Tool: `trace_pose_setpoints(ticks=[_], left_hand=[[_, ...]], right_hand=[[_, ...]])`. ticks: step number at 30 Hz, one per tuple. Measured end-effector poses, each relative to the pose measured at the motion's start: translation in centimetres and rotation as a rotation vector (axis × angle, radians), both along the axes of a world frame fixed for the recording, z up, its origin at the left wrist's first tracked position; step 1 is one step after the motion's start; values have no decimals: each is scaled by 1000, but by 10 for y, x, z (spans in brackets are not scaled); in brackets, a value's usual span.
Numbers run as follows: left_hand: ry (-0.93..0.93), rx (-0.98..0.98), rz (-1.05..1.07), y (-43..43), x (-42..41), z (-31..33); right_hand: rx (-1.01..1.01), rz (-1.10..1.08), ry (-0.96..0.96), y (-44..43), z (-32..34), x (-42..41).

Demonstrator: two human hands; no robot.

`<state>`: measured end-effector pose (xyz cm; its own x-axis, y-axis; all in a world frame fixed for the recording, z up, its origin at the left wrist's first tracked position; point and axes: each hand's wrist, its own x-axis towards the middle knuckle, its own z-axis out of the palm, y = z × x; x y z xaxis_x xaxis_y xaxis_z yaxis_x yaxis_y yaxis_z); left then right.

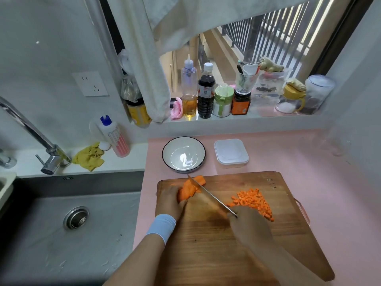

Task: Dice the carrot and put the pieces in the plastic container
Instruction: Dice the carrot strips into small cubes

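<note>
A chunk of carrot (190,187) lies at the far left of the wooden cutting board (237,244). My left hand (170,201) holds it down with curled fingers. My right hand (248,225) grips the handle of a knife (210,198), whose blade runs diagonally across the carrot, tip pointing away. A pile of diced carrot (254,202) sits on the board just right of the blade. The plastic container (231,153), lid on, stands behind the board on the pink counter.
A white bowl (183,154) with a dark rim stands left of the container. The steel sink (68,223) and faucet (41,145) lie to the left. Bottles and jars (206,91) line the window sill behind. A yellow cloth (89,156) lies by the faucet.
</note>
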<state>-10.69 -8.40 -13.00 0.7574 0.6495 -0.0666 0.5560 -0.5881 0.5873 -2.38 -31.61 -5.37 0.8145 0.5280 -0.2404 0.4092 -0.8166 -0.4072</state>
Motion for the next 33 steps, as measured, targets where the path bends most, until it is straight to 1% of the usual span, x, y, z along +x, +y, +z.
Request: trace_pose_setpoints(ticks=[4, 7, 12, 16, 18, 20, 23, 28, 33], left_hand=[[-52, -116, -61, 3, -7, -7], [-31, -180, -72, -9, -11, -4], [-36, -273, -219, -50, -4, -4], [75, -109, -323, -74, -1, -4], [66, -48, -341, -79, -3, -6], [34, -5, -307, -83, -5, -11], [-63, 18, -216, -88, -11, -14], [-143, 108, -386, -97, -13, -20], [-262, 180, -352, -106, -15, -32]], right_hand=[[-5, -30, -1, 3, -2, -7], [27, -59, 27, 0, -5, -10], [46, -91, 53, -16, -7, -14], [47, -111, 66, -33, -7, -14], [40, -104, 81, -41, -7, -13], [36, -104, 91, -49, -8, -13], [38, -94, 114, -58, -9, -14], [-10, -55, 120, -69, -5, -14], [-20, -7, 142, -71, -2, -8]])
